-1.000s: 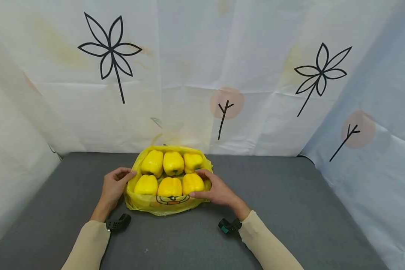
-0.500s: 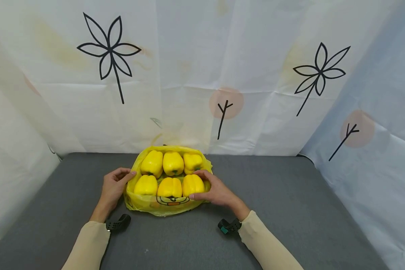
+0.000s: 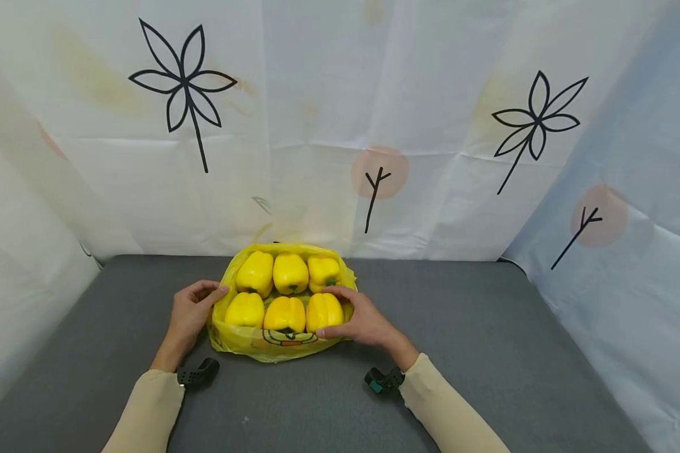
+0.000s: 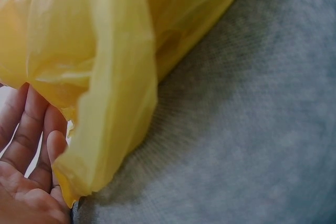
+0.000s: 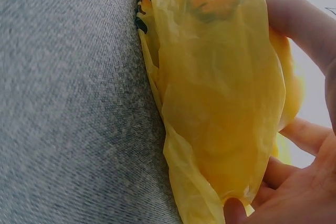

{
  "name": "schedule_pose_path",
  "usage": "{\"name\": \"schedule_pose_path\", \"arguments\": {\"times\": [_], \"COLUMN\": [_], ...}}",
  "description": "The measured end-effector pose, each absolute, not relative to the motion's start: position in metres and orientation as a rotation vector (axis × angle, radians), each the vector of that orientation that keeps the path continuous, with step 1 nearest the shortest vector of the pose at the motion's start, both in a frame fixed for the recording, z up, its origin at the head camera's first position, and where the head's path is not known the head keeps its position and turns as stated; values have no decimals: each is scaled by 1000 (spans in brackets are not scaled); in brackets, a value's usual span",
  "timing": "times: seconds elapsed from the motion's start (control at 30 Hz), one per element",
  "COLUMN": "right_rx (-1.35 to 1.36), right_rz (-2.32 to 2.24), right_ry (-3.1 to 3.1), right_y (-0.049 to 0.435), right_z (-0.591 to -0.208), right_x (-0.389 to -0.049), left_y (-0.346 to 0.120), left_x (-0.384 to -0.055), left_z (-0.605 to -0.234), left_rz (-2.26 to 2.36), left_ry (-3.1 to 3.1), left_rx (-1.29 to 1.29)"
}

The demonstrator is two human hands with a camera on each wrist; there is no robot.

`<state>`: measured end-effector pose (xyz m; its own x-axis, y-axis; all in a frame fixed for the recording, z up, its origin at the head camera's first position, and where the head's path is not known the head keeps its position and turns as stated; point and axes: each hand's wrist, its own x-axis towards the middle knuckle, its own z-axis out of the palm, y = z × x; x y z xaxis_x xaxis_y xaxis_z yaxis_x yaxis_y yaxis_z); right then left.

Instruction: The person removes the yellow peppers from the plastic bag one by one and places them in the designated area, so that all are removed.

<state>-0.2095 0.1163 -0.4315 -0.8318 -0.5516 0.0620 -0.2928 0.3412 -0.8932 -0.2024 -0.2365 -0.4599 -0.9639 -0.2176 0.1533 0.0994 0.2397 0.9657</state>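
Observation:
Several yellow bell peppers [image 3: 290, 274] lie in two rows inside a yellow plastic bag [image 3: 243, 340], whose mouth is spread wide. My left hand [image 3: 189, 314] pinches the bag's rim at its left side; in the left wrist view the fingers [image 4: 23, 135] are partly hidden behind the plastic [image 4: 121, 87]. At the front right corner, my right hand [image 3: 368, 319] holds the bell pepper [image 3: 325, 310] there, thumb in front and fingers behind. In the right wrist view the bag's wall [image 5: 220, 93] covers most of that pepper, and a fingertip [image 5: 234, 211] touches the plastic.
The bag rests on a grey cloth-covered table [image 3: 294, 409], near its back edge. A white curtain [image 3: 317, 94] with printed plants stands right behind. Black bands [image 3: 199, 372] are on both wrists.
My right thumb has slid slightly down and left along the front right bell pepper, and its fingers sit slightly farther left. The left hand and bag stay nearly in place.

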Motion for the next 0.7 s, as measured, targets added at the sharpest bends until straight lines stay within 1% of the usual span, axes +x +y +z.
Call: {"name": "schedule_pose_path", "arguments": {"times": [0.23, 0.7], "right_rx": [-739, -759], "right_rz": [-1544, -1714], "right_ry": [2413, 2487], "right_y": [115, 120], "right_z": [-430, -410], "right_x": [-208, -205], "left_y": [-236, -237], "left_x": [-203, -203], "left_z": [-460, -461], "left_rz": [-1779, -1781], "left_ry": [-2261, -2255], "left_rx": [116, 93]}}
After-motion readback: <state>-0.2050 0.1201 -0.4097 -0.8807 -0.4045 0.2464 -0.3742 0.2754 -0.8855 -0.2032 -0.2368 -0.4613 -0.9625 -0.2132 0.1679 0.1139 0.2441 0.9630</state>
